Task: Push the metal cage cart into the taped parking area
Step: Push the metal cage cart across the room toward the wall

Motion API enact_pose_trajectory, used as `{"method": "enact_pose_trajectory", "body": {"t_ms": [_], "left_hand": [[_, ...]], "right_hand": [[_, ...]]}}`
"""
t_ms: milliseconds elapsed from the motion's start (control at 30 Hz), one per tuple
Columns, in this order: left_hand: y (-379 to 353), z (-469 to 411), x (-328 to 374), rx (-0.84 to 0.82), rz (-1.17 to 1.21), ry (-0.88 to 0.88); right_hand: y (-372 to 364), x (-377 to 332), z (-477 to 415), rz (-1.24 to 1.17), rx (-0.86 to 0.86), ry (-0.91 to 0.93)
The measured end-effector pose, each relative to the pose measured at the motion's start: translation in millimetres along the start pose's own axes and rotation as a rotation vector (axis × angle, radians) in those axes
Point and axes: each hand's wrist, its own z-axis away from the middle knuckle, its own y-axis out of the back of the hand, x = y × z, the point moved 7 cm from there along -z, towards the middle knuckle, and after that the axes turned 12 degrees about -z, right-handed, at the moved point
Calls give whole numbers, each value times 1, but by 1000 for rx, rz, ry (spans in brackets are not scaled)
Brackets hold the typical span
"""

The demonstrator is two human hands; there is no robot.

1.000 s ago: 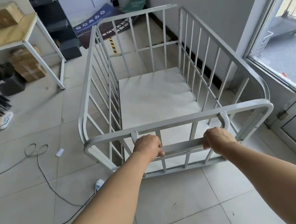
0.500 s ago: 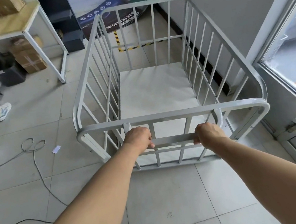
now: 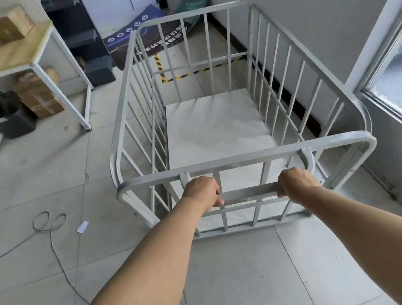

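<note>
A light grey metal cage cart (image 3: 245, 157) with barred sides and a white floor panel stands on the tiled floor in front of me. My left hand (image 3: 202, 191) and my right hand (image 3: 297, 182) both grip the flat handle bar (image 3: 249, 193) on the cart's near side. Beyond the cart's far end, yellow-and-black striped tape (image 3: 178, 77) marks a corner of the parking area on the floor, seen through the bars. The rest of the taped outline is hidden by the cart.
A grey wall (image 3: 305, 19) runs close along the cart's right side, with a window and door frame (image 3: 395, 97) nearer me. A white-legged table (image 3: 37, 61) with cardboard boxes stands at left. A cable (image 3: 54, 242) lies on the floor at left. A dark banner (image 3: 130, 36) leans behind the tape.
The cart has rolled forward along the wall toward the striped tape, and more of the tape now shows through the far bars. Both hands keep their hold on the handle bar.
</note>
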Motion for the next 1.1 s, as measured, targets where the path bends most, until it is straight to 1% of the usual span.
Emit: {"method": "enact_pose_trajectory", "body": {"t_ms": [200, 433, 667, 867, 1100], "left_hand": [[15, -29, -9, -3, -61, -13], [33, -61, -20, -15, -34, 23], [53, -99, -31, 5, 8, 92], [69, -134, -39, 53, 55, 132], [89, -179, -51, 31, 21, 99]], "right_hand": [[3, -17, -22, -47, 6, -26], [8, -38, -50, -65, -36, -30], [18, -62, -89, -53, -54, 15], [28, -83, -127, -38, -44, 71], [39, -109, -166, -24, -43, 59]]}}
